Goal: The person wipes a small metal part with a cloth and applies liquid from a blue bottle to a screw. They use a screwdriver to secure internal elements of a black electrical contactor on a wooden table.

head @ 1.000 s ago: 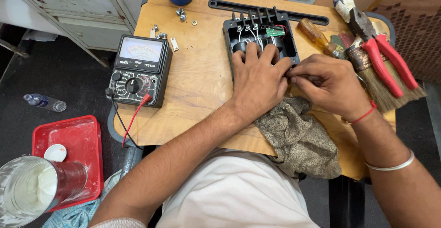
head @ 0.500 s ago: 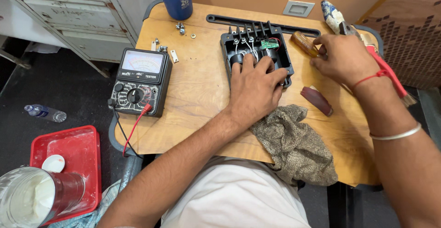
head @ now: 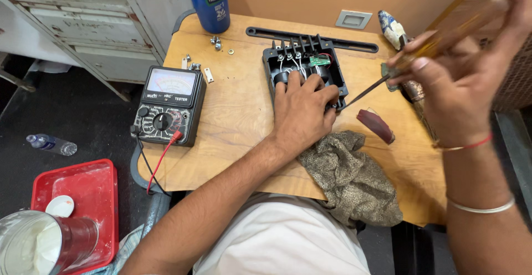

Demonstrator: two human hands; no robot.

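Already the black plastic housing with its row of terminals and wiring [head: 306,70] lies open on the pale wooden tabletop [head: 238,114], near its far edge, its inside bared to the head camera, the only view there is. The left hand [head: 302,108] is pressed palm-down on the near half of that housing, fingers curled over its rim, pinning it in place. The right hand [head: 454,95] is raised off to the side, fingers closed around a long screwdriver with an amber handle [head: 421,56], whose metal tip points down toward the housing's right edge without reaching it (the hand is blurred). Small silver screws and washers [head: 216,43] lie loose near a blue bottle [head: 209,0], so I judge the opening-up done. A black analogue multimeter with a red lead [head: 168,106] rests to the left, unused; work inside the housing seems under way, and closing it up remains. A mottled brown cloth [head: 352,178] lies near the front edge.
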